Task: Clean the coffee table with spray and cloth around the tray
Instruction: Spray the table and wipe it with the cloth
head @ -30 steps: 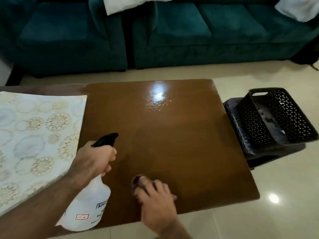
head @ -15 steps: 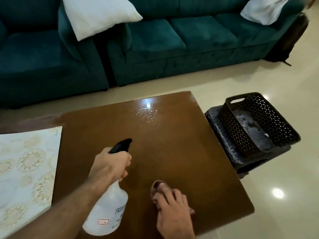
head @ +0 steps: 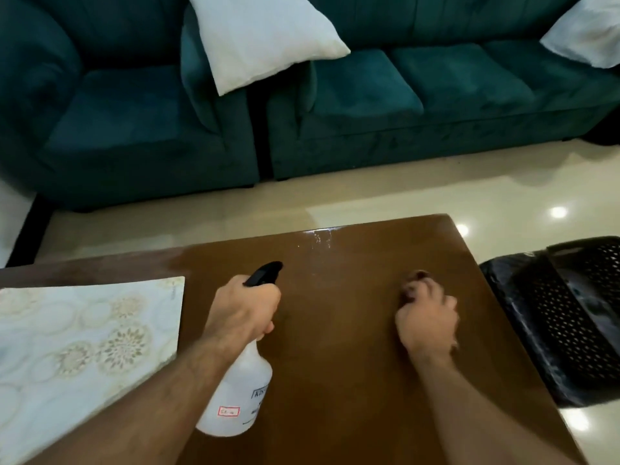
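My left hand [head: 243, 308] grips the neck of a white spray bottle [head: 239, 397] with a black trigger head, held over the brown coffee table [head: 335, 380]. My right hand [head: 426, 317] presses a small dark cloth [head: 413, 280] onto the table's right half; only the cloth's far end shows past my fingers. Wet droplets [head: 318, 239] glisten near the table's far edge. No tray is clearly in view.
A pale floral mat [head: 77, 344] covers the table's left part. A black perforated basket [head: 577, 313] sits on a dark stool to the right. Teal sofas [head: 402, 95] with white pillows [head: 261, 38] stand behind, across glossy tiled floor.
My right hand with the cloth has slid away from me and to the right across the table. The view has tilted up, showing more sofa. The bottle stays in my left hand.
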